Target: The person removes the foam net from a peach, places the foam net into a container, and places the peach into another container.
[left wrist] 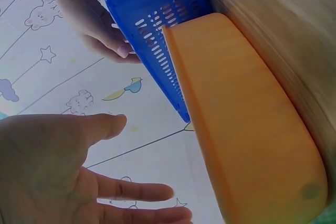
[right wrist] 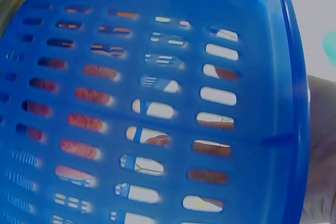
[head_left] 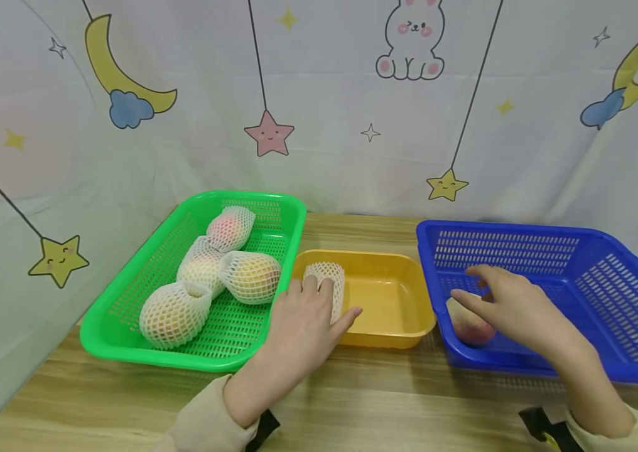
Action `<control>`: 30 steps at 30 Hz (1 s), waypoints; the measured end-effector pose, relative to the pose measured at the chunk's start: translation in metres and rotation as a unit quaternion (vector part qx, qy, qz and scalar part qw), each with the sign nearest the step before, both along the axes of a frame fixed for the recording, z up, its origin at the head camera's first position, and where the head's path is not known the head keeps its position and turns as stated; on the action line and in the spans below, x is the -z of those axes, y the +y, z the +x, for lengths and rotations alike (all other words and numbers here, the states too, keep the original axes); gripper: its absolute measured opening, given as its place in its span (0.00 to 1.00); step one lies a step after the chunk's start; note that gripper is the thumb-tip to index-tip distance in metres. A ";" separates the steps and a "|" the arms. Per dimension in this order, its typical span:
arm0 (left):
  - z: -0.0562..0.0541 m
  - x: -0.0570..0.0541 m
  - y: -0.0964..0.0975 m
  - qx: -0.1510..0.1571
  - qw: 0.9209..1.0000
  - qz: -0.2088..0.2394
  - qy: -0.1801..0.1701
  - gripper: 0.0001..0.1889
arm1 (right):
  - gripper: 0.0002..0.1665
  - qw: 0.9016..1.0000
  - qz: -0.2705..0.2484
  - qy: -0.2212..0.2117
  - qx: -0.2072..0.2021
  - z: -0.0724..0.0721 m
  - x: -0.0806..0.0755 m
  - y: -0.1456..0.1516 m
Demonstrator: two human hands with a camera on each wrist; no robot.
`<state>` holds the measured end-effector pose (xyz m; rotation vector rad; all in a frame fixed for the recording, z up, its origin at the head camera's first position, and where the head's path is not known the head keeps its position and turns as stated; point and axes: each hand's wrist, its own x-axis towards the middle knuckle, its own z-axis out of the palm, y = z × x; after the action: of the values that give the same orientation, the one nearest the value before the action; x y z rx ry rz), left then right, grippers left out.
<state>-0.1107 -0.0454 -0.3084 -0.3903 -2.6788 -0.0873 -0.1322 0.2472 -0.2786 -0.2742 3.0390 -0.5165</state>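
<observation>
My left hand [head_left: 304, 320] reaches over the left end of the yellow tray [head_left: 389, 301], fingers straight and thumb spread. Under its fingertips lies an empty white foam fruit net [head_left: 327, 273], partly covered by the hand. In the left wrist view the left hand [left wrist: 58, 166] shows extended fingers with nothing gripped. At the blue basket [head_left: 522, 364], my right hand [head_left: 522, 307] hovers beside a bare peach [head_left: 468, 323], thumb and fingers apart. The peach sits against the basket's left wall; its reddish skin shows through the slots in the right wrist view.
A green basket [head_left: 183, 361] on the left holds several fruits in foam nets [head_left: 174, 317]. The yellow tray stands between the two baskets on a wooden table [head_left: 364, 402]. Behind them hangs a printed cloth [head_left: 341, 182] with stars and moons.
</observation>
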 end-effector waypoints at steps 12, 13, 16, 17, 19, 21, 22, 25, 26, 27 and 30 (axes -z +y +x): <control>0.002 -0.006 -0.002 0.068 0.998 -0.002 0.010 0.23 | 0.45 0.999 -0.023 0.024 0.005 0.005 -0.001 -0.021; 0.002 -0.006 -0.002 0.072 0.997 -0.001 0.007 0.23 | 0.44 0.999 -0.022 0.023 0.004 0.006 -0.001 -0.022; 0.005 -0.008 -0.001 0.082 0.997 0.003 0.001 0.23 | 0.44 1.000 -0.019 0.018 0.001 0.007 0.000 -0.027; 0.005 -0.009 -0.001 0.086 0.996 0.006 0.000 0.23 | 0.44 1.000 -0.017 0.017 0.000 0.007 0.001 -0.029; 0.006 -0.010 -0.001 0.091 0.996 0.009 0.002 0.23 | 0.45 1.000 -0.013 0.018 -0.001 0.007 0.003 -0.031; 0.006 -0.010 -0.002 0.098 0.995 0.009 0.020 0.22 | 0.45 1.000 -0.010 0.018 -0.002 0.008 0.004 -0.033; 0.005 -0.009 -0.002 0.101 0.994 0.008 0.036 0.22 | 0.44 1.000 -0.009 0.016 -0.002 0.008 0.004 -0.034; 0.001 -0.008 -0.004 0.107 0.990 0.005 0.089 0.22 | 0.44 1.000 -0.011 0.006 -0.003 0.009 0.005 -0.036; 0.000 -0.007 -0.005 0.108 0.989 0.005 0.103 0.22 | 0.43 1.000 -0.010 0.004 -0.002 0.010 0.005 -0.036; -0.002 -0.007 -0.006 0.110 0.988 0.008 0.112 0.22 | 0.43 1.000 -0.009 0.002 -0.002 0.010 0.005 -0.037; -0.004 -0.007 -0.008 0.112 0.988 0.016 0.107 0.24 | 0.43 1.000 -0.007 0.008 0.000 0.010 0.007 -0.040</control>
<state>-0.1144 -0.0535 -0.3011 -0.6502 -2.4117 -0.1466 -0.1219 0.2072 -0.2857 -0.2806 3.0526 -0.5395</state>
